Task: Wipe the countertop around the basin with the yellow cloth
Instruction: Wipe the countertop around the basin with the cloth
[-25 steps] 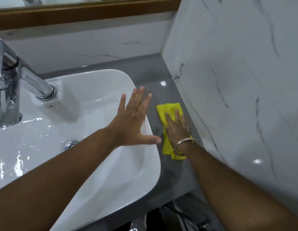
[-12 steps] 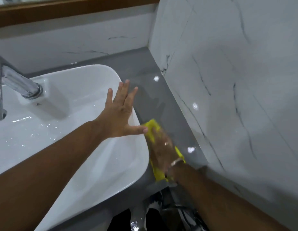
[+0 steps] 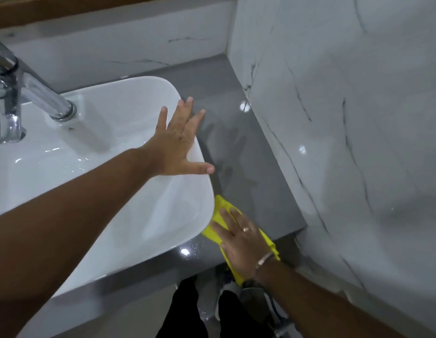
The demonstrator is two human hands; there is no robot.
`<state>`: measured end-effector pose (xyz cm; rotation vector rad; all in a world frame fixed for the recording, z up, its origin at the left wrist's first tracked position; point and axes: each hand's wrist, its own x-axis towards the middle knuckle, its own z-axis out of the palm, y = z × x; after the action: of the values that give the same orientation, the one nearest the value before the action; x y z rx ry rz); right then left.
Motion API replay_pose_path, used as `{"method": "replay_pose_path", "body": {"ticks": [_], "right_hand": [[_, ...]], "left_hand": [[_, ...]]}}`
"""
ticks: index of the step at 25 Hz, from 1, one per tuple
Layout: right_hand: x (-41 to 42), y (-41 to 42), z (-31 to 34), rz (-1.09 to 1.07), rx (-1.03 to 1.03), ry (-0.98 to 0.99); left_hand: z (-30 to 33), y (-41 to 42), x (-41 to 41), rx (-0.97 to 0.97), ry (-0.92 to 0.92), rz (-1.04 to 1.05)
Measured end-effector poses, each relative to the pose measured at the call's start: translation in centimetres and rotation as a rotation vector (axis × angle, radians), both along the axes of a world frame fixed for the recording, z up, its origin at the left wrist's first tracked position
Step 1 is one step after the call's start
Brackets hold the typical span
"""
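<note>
Fingers [image 3: 226, 217] of right hand [image 3: 241, 242] flat, pinning yellow cloth [image 3: 218, 217] onto countertop [image 3: 248, 167] for wiping pressure | left hand [image 3: 178, 142] splayed wide, empty, bracing on basin [image 3: 114, 132] rim beyond

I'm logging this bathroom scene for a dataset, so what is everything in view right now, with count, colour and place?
basin: one, white, left and centre, wet inside
tap: one, chrome, far left over the basin
countertop: one, glossy grey, right of and in front of the basin
yellow cloth: one, near front corner of the countertop, against the basin's edge
walls: white marble with dark veins, behind and right
wooden frame: one, brown, top edge
ring: one, on a right finger
bracelet: one, silver, right wrist
left hand: spread flat over the basin's right rim
right hand: pressing flat on the cloth
</note>
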<state>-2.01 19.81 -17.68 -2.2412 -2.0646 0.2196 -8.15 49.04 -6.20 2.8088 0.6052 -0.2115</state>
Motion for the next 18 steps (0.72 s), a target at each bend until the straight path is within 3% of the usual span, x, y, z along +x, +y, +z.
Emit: {"method": "replay_pose_path", "body": {"ticks": [2, 5, 7, 8, 11, 13, 15, 18], "right_hand": [[4.8, -1.3, 0.1, 0.049, 0.032, -0.057], [9.4, -0.8, 0.4, -0.511, -0.039, -0.048], [6.3, 0.7, 0.5, -0.731, 0.029, 0.02], [3.3, 1.0, 0.0, -0.668, 0.047, 0.035], [-5.5, 0.2, 0.5, -0.055, -0.034, 0.106], [-4.5, -0.2, 0.4, 0.158, 0.009, 0.144], [-1.0, -0.5, -0.1, 0.136, 0.043, 0.02], [3.3, -0.6, 0.0, -0.357, 0.033, -0.008]], "left_hand": [[0.3, 0.0, 0.1, 0.0, 0.007, 0.003], [0.9, -1.0, -0.4, 0.047, -0.004, 0.022], [1.4, -2.5, -2.0, 0.064, -0.016, 0.07], [1.6, -3.4, -3.4, 0.045, -0.013, 0.11], [1.9, -6.7, -11.7, -0.046, 0.05, 0.286], [1.5, -8.2, -19.9, -0.074, 0.121, 0.423], [1.8, -8.7, -27.6, -0.044, 0.213, 0.559], [2.4, -8.1, -32.9, 0.016, 0.281, 0.605]]}}
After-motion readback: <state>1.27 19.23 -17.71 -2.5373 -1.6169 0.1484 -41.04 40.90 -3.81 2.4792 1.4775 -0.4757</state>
